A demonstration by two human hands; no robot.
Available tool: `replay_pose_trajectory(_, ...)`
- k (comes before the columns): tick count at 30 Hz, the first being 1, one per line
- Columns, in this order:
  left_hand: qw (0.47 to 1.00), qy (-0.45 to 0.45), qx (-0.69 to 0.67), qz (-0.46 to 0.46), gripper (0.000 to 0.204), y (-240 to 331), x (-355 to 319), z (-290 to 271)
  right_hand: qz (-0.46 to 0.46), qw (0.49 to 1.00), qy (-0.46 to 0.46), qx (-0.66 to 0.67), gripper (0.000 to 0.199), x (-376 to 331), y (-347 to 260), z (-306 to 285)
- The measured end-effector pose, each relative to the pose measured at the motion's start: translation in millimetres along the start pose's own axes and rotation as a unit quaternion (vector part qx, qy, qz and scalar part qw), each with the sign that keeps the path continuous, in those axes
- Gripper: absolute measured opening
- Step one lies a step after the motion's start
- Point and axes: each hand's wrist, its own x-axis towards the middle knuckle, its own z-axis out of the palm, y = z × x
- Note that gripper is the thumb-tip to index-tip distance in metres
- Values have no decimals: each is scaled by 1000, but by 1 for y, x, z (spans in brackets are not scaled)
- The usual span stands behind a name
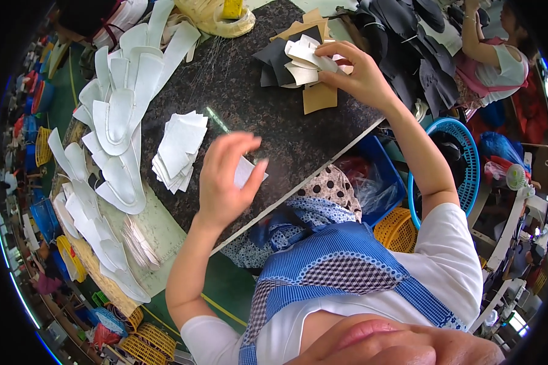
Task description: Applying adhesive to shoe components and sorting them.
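My right hand (pixel 362 73) is at the far side of the dark speckled table (pixel 274 140), its thumb and fingers closed on a cream-white cut piece (pixel 304 53) at the top of a loose pile. Under that pile lie tan pieces (pixel 320 98) and black pieces (pixel 275 61). Nearer me, my left hand (pixel 228 176) hovers with thumb and fingers apart, slightly blurred. A small whitish piece (pixel 244 171) shows between them, apparently lying on the table. Just left of this hand sits a fanned stack of white pieces (pixel 179 151).
Long rows of overlapping white shoe-upper parts (pixel 119 118) cover the left side. Black parts (pixel 402 48) are heaped at the far right. A greenish strip (pixel 218 119) lies mid-table. Beyond the table edge stand a blue bin (pixel 380 176) and a round blue basket (pixel 473 164). Another person (pixel 496 61) sits at right.
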Motion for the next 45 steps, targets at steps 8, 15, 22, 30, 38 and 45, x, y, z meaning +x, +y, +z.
replay_pose_trajectory(8, 980, -66, 166, 88, 33, -20, 101, 54, 61, 981, 67, 170, 13, -11, 1, 20)
replay_pose_trajectory(15, 996, -12, 73, 45, 29, -28, 92, 51, -73, 922, 117, -361, 51, -71, 6, -24)
replay_pose_trajectory(22, 986, -27, 118, 118, 39, -19, 102, 63, -144, 935, 69, -316, 46, -34, -14, -4)
replay_pose_trajectory(30, 991, -42, 95, 82, 36, -27, 95, 59, 5, 957, 276, 86, 13, -25, -1, -20)
replay_pose_trajectory(38, 997, 55, -53, -23, 51, -18, 118, 47, 103, 933, 213, 272, 19, -39, 3, -16)
replay_pose_trajectory(45, 923, 58, -359, -128, 22, -26, 137, 22, 111, 935, 117, 315, 19, -21, -16, 7)
